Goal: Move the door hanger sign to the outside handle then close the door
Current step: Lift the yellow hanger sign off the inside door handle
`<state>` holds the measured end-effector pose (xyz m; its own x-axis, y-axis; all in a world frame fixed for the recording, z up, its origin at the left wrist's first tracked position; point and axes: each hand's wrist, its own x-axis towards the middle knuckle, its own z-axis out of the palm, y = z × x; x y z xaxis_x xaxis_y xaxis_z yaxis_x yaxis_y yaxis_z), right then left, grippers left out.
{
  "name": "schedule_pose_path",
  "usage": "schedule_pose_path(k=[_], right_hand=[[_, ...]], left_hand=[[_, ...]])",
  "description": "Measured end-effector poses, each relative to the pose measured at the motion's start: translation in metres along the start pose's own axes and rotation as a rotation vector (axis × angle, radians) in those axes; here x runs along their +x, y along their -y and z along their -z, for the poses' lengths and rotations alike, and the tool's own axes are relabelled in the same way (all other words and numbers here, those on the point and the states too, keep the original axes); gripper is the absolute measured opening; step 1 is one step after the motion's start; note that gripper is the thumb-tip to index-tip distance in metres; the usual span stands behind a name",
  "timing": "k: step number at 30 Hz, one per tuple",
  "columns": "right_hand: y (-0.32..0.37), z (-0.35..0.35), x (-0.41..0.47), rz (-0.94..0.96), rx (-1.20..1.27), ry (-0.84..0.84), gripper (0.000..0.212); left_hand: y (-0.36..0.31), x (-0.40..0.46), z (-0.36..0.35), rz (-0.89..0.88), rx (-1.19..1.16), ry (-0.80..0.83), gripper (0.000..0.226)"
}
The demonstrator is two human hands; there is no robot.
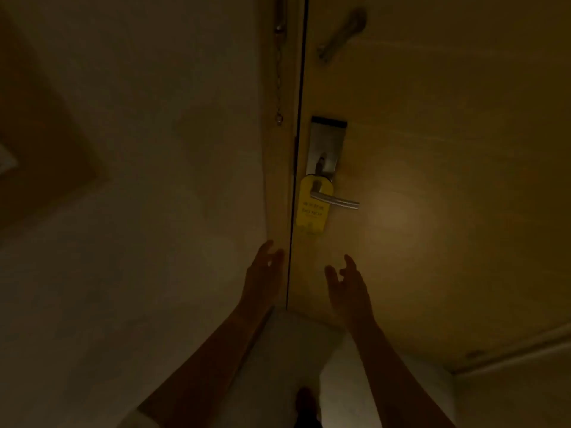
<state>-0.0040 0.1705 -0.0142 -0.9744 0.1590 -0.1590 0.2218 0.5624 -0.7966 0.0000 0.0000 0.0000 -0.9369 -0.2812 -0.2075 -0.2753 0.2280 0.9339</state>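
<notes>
A yellow door hanger sign (312,208) hangs from the silver lever handle (336,200) on the inside of a wooden door (432,180). The handle sits on a metal lock plate (327,146). The door stands shut against its frame, with a dark gap line along its left edge. My left hand (262,273) is raised below the sign, over the door frame, fingers spread and empty. My right hand (347,282) is raised below the handle, fingers apart and empty. Neither hand touches the sign.
A security chain (279,72) hangs down the frame at the upper left. A metal latch bar (341,35) is fixed on the door above. A pale wall (139,180) fills the left. The light floor (293,350) and one of my feet show at the bottom.
</notes>
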Motion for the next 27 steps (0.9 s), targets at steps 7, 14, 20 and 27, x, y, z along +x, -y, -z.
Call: schedule_pose_path(k=[7,14,20,27], right_hand=[[-0.008,-0.012,0.093,0.027,0.030,0.073,0.047],[-0.009,-0.033,0.167,-0.013,0.203,0.011,0.046],[-0.007,-0.047,0.198,0.046,0.295,-0.072,0.035],[-0.009,-0.059,0.216,0.020,0.398,-0.061,0.035]], left_hand=[[-0.008,0.085,-0.036,-0.008,0.083,-0.177,0.030],[-0.019,0.163,-0.063,0.045,-0.064,-0.162,0.034],[-0.021,0.194,-0.086,0.022,0.015,-0.102,0.038],[-0.019,0.211,-0.098,-0.001,0.024,-0.101,0.041]])
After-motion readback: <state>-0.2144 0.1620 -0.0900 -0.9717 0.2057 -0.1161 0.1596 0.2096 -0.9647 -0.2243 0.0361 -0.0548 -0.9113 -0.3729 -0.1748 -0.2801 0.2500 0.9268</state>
